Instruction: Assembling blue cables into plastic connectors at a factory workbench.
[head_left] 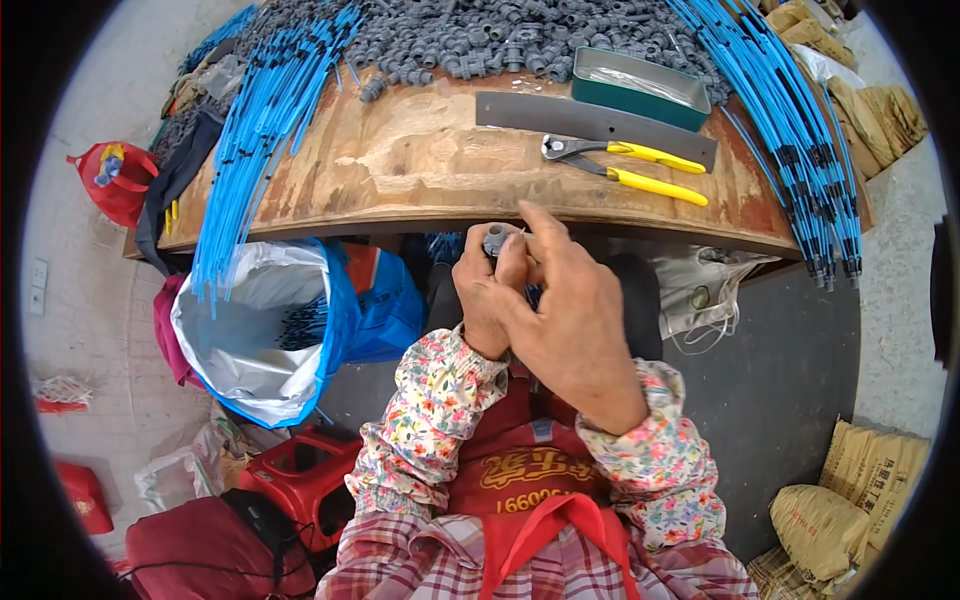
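Just off the table's front edge, my left hand [478,292] is closed around a small grey plastic fitting [495,238], its round end showing above the fingers. My right hand [580,310] presses against the left one from the right. Its index finger sticks out past the fitting, while the other fingers curl out of sight; whatever they pinch is hidden. On the table beyond lie end-cutting pliers [625,165] with yellow handles and a flat grey metal strip [600,122]. A green open box [640,95] holds thin clear pieces.
Grey fittings [480,35] are heaped along the back of the wooden table [420,160]. Bundles of blue tubes [265,130] with black joints overhang its left side, and more blue tubes [800,150] its right. A blue white-lined sack [250,350] and a red stool [300,470] stand at left.
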